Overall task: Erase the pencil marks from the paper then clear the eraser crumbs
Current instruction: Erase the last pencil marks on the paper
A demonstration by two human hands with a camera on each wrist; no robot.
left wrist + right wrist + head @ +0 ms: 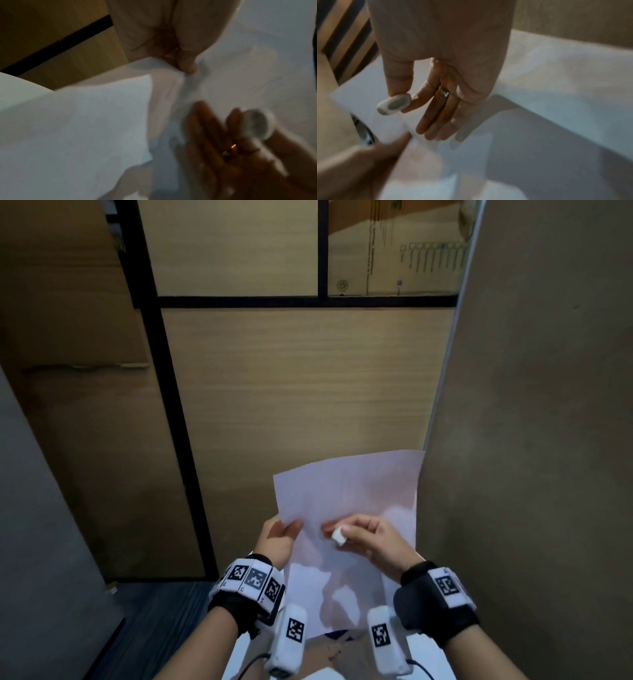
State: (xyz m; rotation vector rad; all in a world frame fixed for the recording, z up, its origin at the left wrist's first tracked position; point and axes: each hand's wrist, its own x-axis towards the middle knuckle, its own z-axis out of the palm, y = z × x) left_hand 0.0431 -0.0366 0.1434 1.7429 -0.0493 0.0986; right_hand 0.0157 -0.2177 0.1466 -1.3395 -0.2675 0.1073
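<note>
Against the wood-panelled wall [301, 378], the left hand [279, 537] pinches the lifted paper [352, 494] by its edge while the right hand [368, 537], over its middle, pinches the eraser [339, 535], apparently brushing crumbs off, marks seemingly erased.

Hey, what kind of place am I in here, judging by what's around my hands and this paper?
Probably an office or storeroom corner, indoors. Wood-grain partition panels in black frames stand ahead, a printed cardboard box shows behind the upper pane, and grey carpet-like flooring lies below.
</note>
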